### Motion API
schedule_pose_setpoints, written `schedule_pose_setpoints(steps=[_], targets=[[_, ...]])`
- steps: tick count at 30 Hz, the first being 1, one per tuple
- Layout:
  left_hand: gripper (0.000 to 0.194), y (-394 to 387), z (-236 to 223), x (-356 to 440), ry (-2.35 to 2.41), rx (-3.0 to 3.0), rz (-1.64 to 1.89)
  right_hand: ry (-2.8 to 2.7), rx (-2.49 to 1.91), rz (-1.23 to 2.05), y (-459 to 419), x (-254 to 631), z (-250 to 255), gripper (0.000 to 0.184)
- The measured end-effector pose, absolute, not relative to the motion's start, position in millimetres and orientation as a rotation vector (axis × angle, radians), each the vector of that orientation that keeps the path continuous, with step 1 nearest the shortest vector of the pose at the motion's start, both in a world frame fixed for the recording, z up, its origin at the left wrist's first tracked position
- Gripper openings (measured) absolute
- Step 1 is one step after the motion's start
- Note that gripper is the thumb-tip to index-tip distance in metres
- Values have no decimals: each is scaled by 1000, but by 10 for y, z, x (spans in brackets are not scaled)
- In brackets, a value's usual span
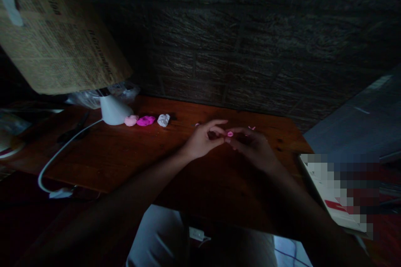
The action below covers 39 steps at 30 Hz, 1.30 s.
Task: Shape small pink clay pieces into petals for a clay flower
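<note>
Over the wooden table, my left hand (203, 138) and my right hand (255, 148) meet at the fingertips. Between them is a small pink piece of modelling clay (230, 134), pinched by the thumb and finger of my right hand. The left thumb and a finger close on its left side, while another left finger stretches out above. Behind my right hand lies a thin pink clay bit (251, 128), partly hidden by the fingers. Another tiny pink bit (197, 124) shows just behind my left hand.
Left of my hands lie a pale pink lump (131, 120), a magenta lump (146, 121) and a white lump (163, 120). A lamp base (114, 110) with a newsprint shade (69, 37) stands beside them, its white cord (59, 148) hanging off the table (125, 150). A brick-patterned wall (203, 41) rises behind.
</note>
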<state>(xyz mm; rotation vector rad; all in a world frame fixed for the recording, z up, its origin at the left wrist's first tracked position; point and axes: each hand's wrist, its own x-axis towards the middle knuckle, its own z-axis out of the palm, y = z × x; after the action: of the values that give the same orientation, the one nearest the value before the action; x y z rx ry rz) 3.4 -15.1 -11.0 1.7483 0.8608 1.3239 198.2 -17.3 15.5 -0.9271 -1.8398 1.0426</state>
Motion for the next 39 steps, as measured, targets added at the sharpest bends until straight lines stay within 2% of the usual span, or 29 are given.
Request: schedule_pose_setpoints(steps=[11,20,28,39], targets=[[49,-97,-195,34,974,1881,1342,-1730,-1055,884,-73,2089,122,25],[44,-123,-193,51,1024,1905,1292,-1724,-1037,908,-48,2071,60,26],[18,-93,-197,26,1061,1920,1275,-2051,-1248,559,-15,2106,-10,17],[12,-108,-170,24,1086,1950,1250,-2266,-1407,211,-4,2127,5,14]])
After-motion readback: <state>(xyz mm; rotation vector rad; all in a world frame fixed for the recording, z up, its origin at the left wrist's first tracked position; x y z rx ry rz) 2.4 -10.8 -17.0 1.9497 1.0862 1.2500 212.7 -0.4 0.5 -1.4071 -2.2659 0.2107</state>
